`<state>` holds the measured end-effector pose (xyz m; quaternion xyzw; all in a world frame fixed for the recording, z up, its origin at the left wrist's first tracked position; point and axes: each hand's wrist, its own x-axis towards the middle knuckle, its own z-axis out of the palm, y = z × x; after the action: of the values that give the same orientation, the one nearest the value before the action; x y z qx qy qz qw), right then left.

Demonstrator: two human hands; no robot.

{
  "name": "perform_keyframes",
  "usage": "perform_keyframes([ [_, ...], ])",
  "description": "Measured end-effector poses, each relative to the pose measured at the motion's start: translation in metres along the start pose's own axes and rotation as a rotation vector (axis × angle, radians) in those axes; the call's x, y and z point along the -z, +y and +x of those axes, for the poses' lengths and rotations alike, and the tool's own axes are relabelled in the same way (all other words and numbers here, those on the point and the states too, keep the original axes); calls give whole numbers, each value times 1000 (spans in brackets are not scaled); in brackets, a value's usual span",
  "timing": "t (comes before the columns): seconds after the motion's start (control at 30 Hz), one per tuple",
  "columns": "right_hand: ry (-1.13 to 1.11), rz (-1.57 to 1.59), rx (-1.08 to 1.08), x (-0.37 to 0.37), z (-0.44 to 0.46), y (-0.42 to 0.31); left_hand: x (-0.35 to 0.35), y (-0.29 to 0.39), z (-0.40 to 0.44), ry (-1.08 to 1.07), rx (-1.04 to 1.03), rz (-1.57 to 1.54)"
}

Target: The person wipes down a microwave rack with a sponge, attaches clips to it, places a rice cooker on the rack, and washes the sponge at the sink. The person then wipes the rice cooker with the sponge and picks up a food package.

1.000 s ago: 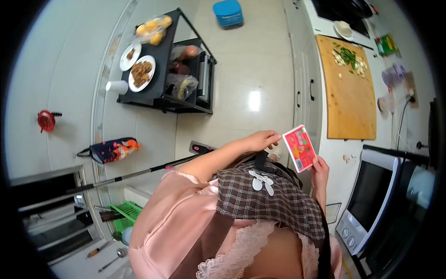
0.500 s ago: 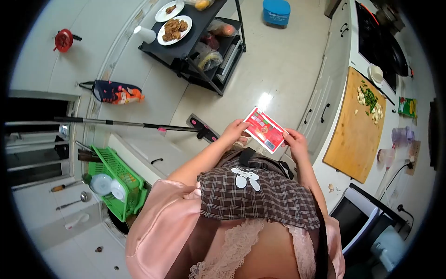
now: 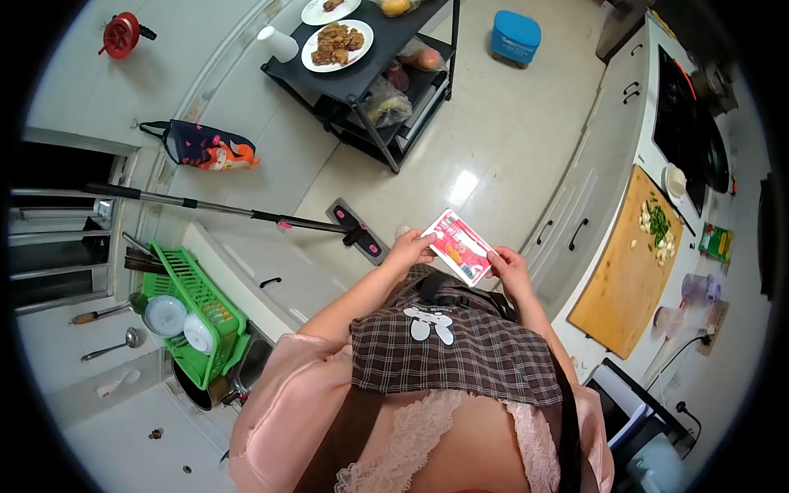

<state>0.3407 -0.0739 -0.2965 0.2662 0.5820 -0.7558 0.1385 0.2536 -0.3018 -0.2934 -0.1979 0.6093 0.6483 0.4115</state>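
Between my two hands is a flat red-and-white food packet [image 3: 460, 249], with a barcode at its lower edge; its print is too small to read. My left hand [image 3: 413, 249] is closed on the packet's left edge, thumb on top. On the opposite edge, my right hand [image 3: 510, 271] grips it with thumb and fingers. The packet is held tilted in front of a plaid apron [image 3: 460, 353] with a white rabbit figure.
At right, a wooden cutting board [image 3: 616, 287] bears garlic and chopped green peppers [image 3: 657, 226]. A black cart [image 3: 362, 90] with plates of food stands ahead. A mop [image 3: 353, 230] and green dish rack [image 3: 205, 304] are at left. A blue bin [image 3: 515, 39] stands on the floor.
The view has turned slightly, so the surroundings have shifted. The packet has moved a little down and left in view and its face is angled differently; both hands still hold it.
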Motion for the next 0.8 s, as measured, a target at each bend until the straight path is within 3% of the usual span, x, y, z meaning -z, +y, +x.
perform_keyframes([
  [0.33, -40, -136, 8, -54, 102, -45, 89, 24, 83, -86, -17, 58],
  [0.4, -17, -132, 13, -61, 124, -48, 121, -5, 110, 109, -235, 338],
  [0.47, 56, -88, 14, -65, 152, -53, 150, -12, 109, 248, -264, 813],
  [0.53, 99, -83, 19, -64, 186, -57, 175, -34, 119, 221, -136, 795],
  [0.6, 152, -70, 14, -63, 219, -61, 192, -55, 129, 119, -144, 819],
  [0.63, 152, -70, 10, -62, 238, -63, 181, -33, 120, 129, -7, 800],
  [0.73, 210, -37, 24, -60, 303, -63, 165, -18, 144, 196, -60, 857],
  [0.8, 232, 54, 59, -58, 349, -60, 148, 0, 175, 225, -98, 705],
])
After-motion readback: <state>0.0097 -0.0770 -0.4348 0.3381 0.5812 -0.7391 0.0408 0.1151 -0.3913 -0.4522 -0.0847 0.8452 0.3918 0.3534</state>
